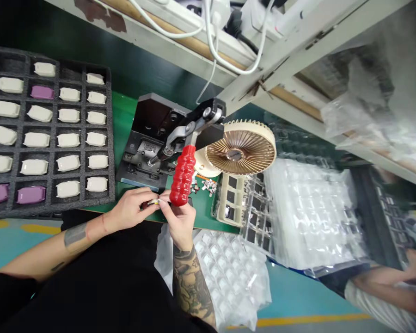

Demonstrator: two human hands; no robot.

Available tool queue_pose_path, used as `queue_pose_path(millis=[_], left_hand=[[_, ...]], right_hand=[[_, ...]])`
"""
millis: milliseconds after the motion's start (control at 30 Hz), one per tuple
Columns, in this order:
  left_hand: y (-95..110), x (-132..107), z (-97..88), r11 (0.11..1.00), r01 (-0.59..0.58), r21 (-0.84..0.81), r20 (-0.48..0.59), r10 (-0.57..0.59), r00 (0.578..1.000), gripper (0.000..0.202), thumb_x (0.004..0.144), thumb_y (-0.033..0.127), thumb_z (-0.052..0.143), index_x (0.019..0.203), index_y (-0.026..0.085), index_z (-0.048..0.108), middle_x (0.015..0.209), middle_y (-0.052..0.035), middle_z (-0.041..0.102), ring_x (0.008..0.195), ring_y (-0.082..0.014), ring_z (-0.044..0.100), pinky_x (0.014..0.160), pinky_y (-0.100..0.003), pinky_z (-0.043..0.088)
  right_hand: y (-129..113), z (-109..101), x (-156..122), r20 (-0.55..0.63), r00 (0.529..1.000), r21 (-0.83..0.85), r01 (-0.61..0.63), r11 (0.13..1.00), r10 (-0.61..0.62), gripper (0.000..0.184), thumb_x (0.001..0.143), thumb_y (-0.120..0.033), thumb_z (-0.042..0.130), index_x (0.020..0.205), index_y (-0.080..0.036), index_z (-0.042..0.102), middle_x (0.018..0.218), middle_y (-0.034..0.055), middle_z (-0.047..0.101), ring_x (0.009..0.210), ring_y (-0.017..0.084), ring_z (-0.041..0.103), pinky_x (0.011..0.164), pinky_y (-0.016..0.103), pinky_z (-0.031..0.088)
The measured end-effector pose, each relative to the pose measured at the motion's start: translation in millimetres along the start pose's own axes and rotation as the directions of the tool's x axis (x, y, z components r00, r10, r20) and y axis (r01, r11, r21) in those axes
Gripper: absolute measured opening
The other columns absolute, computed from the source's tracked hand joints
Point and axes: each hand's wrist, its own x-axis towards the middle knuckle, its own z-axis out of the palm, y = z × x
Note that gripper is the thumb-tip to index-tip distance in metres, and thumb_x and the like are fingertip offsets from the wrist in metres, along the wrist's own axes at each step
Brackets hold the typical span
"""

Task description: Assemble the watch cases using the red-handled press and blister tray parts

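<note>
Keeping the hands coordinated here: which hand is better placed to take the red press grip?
Right, probably: the right hand sits just below the red grip, almost touching it, while the left hand is farther away. Both are pinching a small metal part.

One small part [153, 201] (between two hands [178, 222]), three purple pieces [42, 92]

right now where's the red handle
In the head view, the red handle of the press sits near the centre, just above the right hand and left of the fan.
</note>
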Motion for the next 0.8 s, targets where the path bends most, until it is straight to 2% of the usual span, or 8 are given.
queue_pose_path(millis=[133,233,300,367,433,567,633,800], left_hand=[[1.0,2.2,0.2,1.0,-0.006,-0.03,-0.021,0.005,1.0,0.03,0.109,0.043,0.064,0.101,0.019,0.081,0.088,-0.0079,0.07,0.085,-0.0211,0.068,0.087,-0.032,0.056],[4.2,3.8,1.0,1.0,0.003,-0.022,-0.027,-0.004,1.0,0.034,0.109,0.044,0.063,0.092,0.018,0.076,0.085,-0.0065,0.068,0.08,-0.0182,0.062,0.081,-0.029,0.052],[6.4,4.7,1.7,0.999,0.024,-0.034,-0.001,-0.025,1.0,0.034,0.11,0.042,0.061,0.09,0.016,0.072,0.085,-0.0052,0.066,0.079,-0.0163,0.058,0.077,-0.028,0.047],[5.0,6.3,2.4,0.997,0.051,-0.051,0.019,-0.05,0.999,0.032,0.109,0.039,0.06,0.087,0.016,0.066,0.081,-0.0026,0.063,0.074,-0.0141,0.053,0.072,-0.027,0.041],[-0.5,8.4,2.9,0.998,0.052,-0.045,0.013,-0.052,0.999,0.031,0.108,0.037,0.06,0.084,0.016,0.06,0.078,-0.0008,0.06,0.071,-0.0133,0.05,0.07,-0.028,0.037],[-12.0,11.0,5.7,0.999,0.034,0.007,0.01,-0.034,0.999,0.024,0.105,0.036,0.063,0.089,0.017,0.061,0.083,-0.0016,0.065,0.077,-0.015,0.055,0.073,-0.028,0.038],[-13.6,11.8,7.9,0.999,0.046,0.02,0.019,-0.047,0.999,0.022,0.103,0.034,0.066,0.09,0.018,0.061,0.083,-0.0011,0.064,0.076,-0.0146,0.054,0.072,-0.027,0.038],[-4.5,8.5,4.3,0.998,0.065,-0.021,-0.074,-0.066,0.995,0.028,0.098,0.031,0.072,0.081,0.017,0.056,0.07,0.0015,0.055,0.066,-0.0119,0.047,0.064,-0.026,0.034]], right_hand=[[2.8,0.6,2.5,-0.04,0.999,0.05,0.007,0.999,-0.005,0.01,0.095,-0.026,0.08,0.104,-0.025,0.085,0.109,0.005,0.076,0.106,0.014,0.074,0.098,0.029,0.064],[-3.7,-6.3,3.2,0.031,0.993,-0.12,0.119,0.986,-0.117,0.012,0.097,-0.02,0.077,0.105,-0.025,0.084,0.109,0.0042,0.077,0.107,0.012,0.074,0.099,0.026,0.064],[-8.6,-12.5,3.9,0.116,0.965,-0.304,0.26,0.917,-0.235,0.016,0.098,-0.016,0.074,0.11,-0.024,0.082,0.112,0.004,0.077,0.109,0.011,0.074,0.1,0.025,0.063],[-9.5,-17.4,6.6,0.252,0.894,-0.476,0.448,0.757,-0.371,0.026,0.096,-0.018,0.079,0.121,-0.022,0.079,0.123,0.0063,0.076,0.116,0.013,0.073,0.106,0.028,0.061],[-6.6,-19.0,10.7,0.363,0.792,-0.543,0.608,0.579,-0.492,0.035,0.095,-0.023,0.082,0.129,-0.016,0.073,0.127,0.0096,0.075,0.119,0.016,0.072,0.107,0.03,0.059],[-1.9,-17.2,15.7,0.462,0.626,-0.556,0.756,0.345,-0.628,0.035,0.095,-0.017,0.08,0.129,-0.01,0.071,0.125,0.0127,0.074,0.118,0.018,0.071,0.106,0.034,0.057],[-2.2,-17.6,17.8,0.494,0.579,-0.543,0.788,0.29,-0.649,0.036,0.095,-0.018,0.08,0.129,-0.01,0.072,0.124,0.0135,0.074,0.118,0.02,0.071,0.105,0.035,0.057],[-5.5,-15.0,25.0,0.557,0.538,-0.554,0.808,0.199,-0.633,0.03,0.104,-0.028,0.07,0.127,-0.01,0.072,0.123,0.0133,0.075,0.111,0.019,0.074,0.098,0.033,0.059]])
